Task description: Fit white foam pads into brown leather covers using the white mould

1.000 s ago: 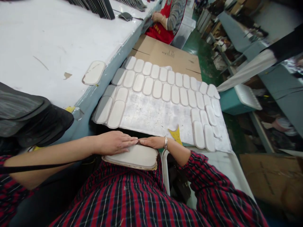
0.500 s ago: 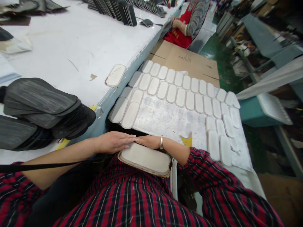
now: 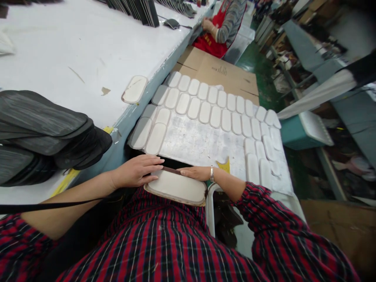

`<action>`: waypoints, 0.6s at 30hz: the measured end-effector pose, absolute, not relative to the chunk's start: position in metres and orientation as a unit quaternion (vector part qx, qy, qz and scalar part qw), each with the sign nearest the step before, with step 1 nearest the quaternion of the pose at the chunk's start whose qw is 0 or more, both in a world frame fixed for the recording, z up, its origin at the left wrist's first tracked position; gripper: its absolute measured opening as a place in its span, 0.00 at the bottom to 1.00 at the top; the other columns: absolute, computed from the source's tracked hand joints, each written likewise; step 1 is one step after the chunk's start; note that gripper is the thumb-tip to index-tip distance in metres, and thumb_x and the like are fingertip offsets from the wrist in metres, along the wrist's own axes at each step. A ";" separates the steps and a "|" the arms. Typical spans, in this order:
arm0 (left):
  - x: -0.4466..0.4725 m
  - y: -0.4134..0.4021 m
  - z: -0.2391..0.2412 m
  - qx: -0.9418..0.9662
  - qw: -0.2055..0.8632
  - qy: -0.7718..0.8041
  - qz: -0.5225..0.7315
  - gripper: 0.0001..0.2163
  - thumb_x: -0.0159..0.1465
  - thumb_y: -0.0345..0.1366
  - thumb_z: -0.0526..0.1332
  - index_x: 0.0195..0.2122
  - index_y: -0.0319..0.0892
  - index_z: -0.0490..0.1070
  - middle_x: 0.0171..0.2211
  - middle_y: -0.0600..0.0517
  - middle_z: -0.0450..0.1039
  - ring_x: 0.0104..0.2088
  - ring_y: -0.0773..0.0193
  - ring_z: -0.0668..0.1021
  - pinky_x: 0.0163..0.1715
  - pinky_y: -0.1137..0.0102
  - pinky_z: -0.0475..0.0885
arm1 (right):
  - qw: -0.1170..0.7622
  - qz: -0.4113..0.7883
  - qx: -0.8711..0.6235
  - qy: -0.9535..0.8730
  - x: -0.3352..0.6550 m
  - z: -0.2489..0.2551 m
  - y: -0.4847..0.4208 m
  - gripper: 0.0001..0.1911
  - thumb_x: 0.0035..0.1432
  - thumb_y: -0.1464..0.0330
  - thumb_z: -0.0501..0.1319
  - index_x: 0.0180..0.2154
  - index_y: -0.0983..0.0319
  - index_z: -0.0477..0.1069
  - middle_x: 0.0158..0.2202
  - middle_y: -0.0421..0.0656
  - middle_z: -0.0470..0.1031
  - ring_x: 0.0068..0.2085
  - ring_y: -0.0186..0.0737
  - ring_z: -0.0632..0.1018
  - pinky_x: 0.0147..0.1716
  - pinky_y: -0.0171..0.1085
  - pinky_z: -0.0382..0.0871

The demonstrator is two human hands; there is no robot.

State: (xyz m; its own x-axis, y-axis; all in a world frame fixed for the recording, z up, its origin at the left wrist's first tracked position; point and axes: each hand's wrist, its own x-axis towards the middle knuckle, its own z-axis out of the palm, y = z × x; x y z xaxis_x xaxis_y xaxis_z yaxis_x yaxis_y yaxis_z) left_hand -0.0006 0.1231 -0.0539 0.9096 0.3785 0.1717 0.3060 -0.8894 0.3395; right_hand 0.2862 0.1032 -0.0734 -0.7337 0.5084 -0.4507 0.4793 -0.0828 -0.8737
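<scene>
A white oval pad with a tan edge (image 3: pixel 179 187) rests against my front, just below the board. My left hand (image 3: pixel 135 171) lies flat on its left end, fingers stretched out. My right hand (image 3: pixel 196 172), with a bracelet at the wrist, lies on its far right edge, fingers extended toward the left hand. Beyond them a whitish board (image 3: pixel 202 143) carries several white pads in rows (image 3: pixel 205 111) along its far, left and right sides.
Stacked dark grey soles (image 3: pixel 44 133) lie on the white table (image 3: pixel 73 51) at left, with one white pad (image 3: pixel 134 89) near its edge. Cardboard (image 3: pixel 217 70) lies beyond the board. A person in a red apron (image 3: pixel 219 29) works further along. A teal bin (image 3: pixel 302 131) stands at right.
My fingertips have moved apart along the pad's far edge, showing a dark strip between them. The view shifted slightly; the pad stays against my front.
</scene>
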 end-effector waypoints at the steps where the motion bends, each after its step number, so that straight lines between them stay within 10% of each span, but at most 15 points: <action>1: 0.002 0.121 -0.052 0.966 0.150 0.171 0.125 0.17 0.62 0.39 0.55 0.51 0.40 0.66 0.54 0.44 0.65 0.53 0.56 0.67 0.54 0.59 0.62 | 0.014 0.639 -0.376 -0.671 0.294 -0.072 0.100 0.28 0.57 0.49 0.50 0.54 0.56 0.64 0.55 0.39 0.65 0.56 0.40 0.65 0.57 0.41 0.55; 10: 0.030 0.070 -0.036 0.973 0.168 0.090 0.132 0.21 0.60 0.44 0.57 0.53 0.42 0.63 0.52 0.45 0.67 0.52 0.55 0.66 0.53 0.60 0.60 | 0.296 0.373 -0.658 -0.583 0.335 -0.051 0.004 0.21 0.61 0.55 0.46 0.38 0.63 0.69 0.35 0.46 0.74 0.34 0.39 0.74 0.38 0.40 0.68; 18: 0.058 0.031 -0.046 0.986 0.084 0.113 0.088 0.15 0.61 0.41 0.56 0.46 0.40 0.68 0.41 0.45 0.71 0.41 0.57 0.71 0.41 0.62 0.66 | 0.184 0.056 -0.579 -0.792 0.275 -0.042 -0.078 0.13 0.59 0.63 0.55 0.44 0.60 0.69 0.41 0.46 0.71 0.45 0.43 0.67 0.49 0.44 0.57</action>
State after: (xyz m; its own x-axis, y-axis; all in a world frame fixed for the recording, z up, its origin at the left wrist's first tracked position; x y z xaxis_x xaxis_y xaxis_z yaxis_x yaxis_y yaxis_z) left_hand 0.0578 0.0310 -0.0459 0.9587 0.2383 0.1551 0.2088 -0.9603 0.1847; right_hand 0.2746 -0.0782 -0.0422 -0.2620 0.9381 0.2266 0.8971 0.3233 -0.3011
